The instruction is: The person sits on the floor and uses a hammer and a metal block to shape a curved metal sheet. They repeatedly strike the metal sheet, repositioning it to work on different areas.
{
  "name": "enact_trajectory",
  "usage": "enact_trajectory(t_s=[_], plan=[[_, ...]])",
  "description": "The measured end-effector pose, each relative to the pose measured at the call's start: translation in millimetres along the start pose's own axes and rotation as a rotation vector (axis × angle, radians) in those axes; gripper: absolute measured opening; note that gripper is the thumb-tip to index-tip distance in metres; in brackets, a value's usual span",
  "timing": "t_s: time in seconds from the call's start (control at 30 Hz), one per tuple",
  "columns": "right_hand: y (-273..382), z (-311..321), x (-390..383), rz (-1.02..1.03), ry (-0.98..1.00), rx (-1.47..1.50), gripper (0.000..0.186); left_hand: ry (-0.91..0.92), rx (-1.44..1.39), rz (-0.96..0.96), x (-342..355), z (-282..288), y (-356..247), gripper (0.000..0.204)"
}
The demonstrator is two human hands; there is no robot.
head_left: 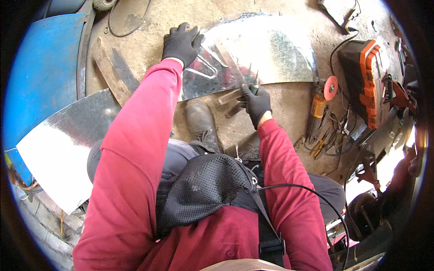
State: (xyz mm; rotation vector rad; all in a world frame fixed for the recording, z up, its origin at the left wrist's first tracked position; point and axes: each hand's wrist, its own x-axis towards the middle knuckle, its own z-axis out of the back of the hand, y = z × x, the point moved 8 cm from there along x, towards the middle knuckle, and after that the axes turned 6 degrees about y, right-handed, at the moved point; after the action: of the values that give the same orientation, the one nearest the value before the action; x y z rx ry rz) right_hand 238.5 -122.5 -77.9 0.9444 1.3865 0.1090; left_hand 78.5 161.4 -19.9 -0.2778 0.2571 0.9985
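Note:
My left hand (181,45), in a black glove, rests at the left part of a shiny metal sheet (289,49), fingers apart. Just right of it is a bent pale rod or strip (205,72) on the sheet. My gloved right hand (255,104) is closed at the sheet's lower edge around a slim pointed tool with a green grip (254,89); it also touches the end of a long flat metal strip (228,58) lying diagonally across the sheet. Wooden pieces (228,97) show under the lower edge, left of that hand. Exactly how the right fingers grip is partly hidden.
An angle grinder (316,108) with cords and hand tools lies right, beside an orange-black toolbox (368,81). Left are a blue panel (45,58), a second metal sheet (58,135) and a plank (113,72). My boot (201,119) is below the sheet; a loop of cable lies upper left.

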Motion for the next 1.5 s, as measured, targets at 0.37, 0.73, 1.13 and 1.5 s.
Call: enact_trajectory(t_s=[0.37,0.73,1.13,1.5], plan=[[31.3,-28.7,16.9,0.010,-0.244,-0.119,0.025,-0.148,-0.367,-0.082,-38.2,-24.8,-30.7,0.083],[41.2,-19.7,18.9,-0.031,-0.332,-0.466,0.044,-0.175,-0.375,-0.039,-36.3,-32.6,-41.9,0.095],[43.0,-17.0,19.6,-0.016,-0.320,-0.472,0.045,-0.168,-0.321,-0.051,-34.9,-36.8,-42.0,0.096],[41.2,-16.7,24.9,0.029,-0.305,-0.480,0.040,-0.186,-0.295,-0.073,-34.0,-33.9,-44.5,0.092]])
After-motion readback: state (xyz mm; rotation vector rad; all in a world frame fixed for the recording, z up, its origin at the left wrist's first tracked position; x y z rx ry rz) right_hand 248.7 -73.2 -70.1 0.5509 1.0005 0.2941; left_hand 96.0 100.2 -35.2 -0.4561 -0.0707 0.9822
